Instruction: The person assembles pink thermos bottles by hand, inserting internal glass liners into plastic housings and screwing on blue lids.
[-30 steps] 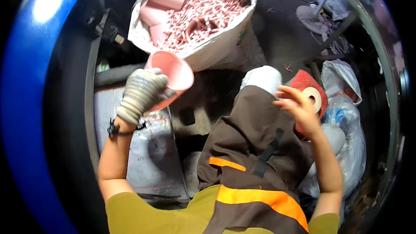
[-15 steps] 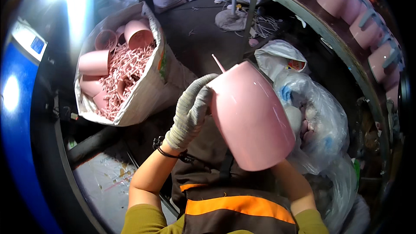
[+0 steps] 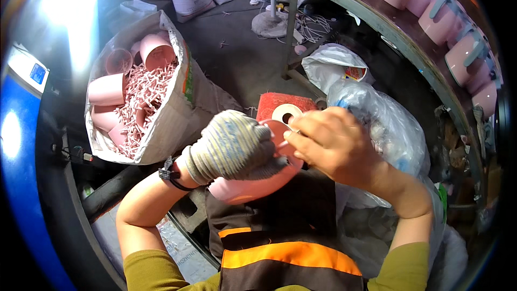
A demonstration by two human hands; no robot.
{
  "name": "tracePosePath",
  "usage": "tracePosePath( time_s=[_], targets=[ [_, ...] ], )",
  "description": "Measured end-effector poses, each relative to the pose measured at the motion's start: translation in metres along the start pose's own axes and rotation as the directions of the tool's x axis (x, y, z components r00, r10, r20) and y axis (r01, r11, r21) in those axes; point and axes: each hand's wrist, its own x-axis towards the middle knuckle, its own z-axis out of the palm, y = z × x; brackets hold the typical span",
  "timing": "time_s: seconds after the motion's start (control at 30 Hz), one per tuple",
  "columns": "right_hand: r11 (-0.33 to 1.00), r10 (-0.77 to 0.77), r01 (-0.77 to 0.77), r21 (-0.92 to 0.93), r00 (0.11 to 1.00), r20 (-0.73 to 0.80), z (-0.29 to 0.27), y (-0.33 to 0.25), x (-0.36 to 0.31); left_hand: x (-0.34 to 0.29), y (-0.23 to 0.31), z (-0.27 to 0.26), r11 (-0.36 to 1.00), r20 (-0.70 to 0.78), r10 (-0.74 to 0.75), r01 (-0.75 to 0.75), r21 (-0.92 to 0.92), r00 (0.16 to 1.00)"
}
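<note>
Two hands flank a pink cup (image 3: 258,188) above the brown apron (image 3: 291,221) — the gloved left hand (image 3: 231,145) clamped on its wall. The bare right hand (image 3: 336,143) curls at its mouth — whether gripping, one cannot tell.

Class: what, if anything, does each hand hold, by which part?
The left hand holds a pink container by its wall, near the upper end. The right hand is at that end; its exact hold cannot be told.
</note>
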Motion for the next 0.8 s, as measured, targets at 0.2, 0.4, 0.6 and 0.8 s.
tracePosePath(
  time_s=[0.2, 0.4, 0.6, 0.8],
  targets=[
    [0.968, -0.185, 0.149, 0.201, 0.968, 0.172, 0.011, 0.0, 0.0, -0.032, -0.002, -0.014, 0.995, -0.005, -0.044, 0.044, -0.089, 0.999],
    [0.698, 0.506, -0.097, 0.71, 0.768, -0.392, -0.005, 0.034, -0.035, -0.139, -0.007, -0.03, 0.738, -0.498, -0.669, 0.572, -0.358, 0.551],
    [0.241, 0.217, -0.398, 0.885, 0.911, 0.351, 0.044, 0.026, 0.089, -0.09, 0.011, -0.023, 0.762, -0.438, -0.647, 0.543, -0.352, 0.624],
    [0.039, 0.502, -0.624, 0.78, 0.687, 0.525, 0.073, -0.044, -0.057, -0.035, 0.057, 0.011, 0.735, 0.072, -0.572, 0.55, -0.397, 0.817]
  ],
)
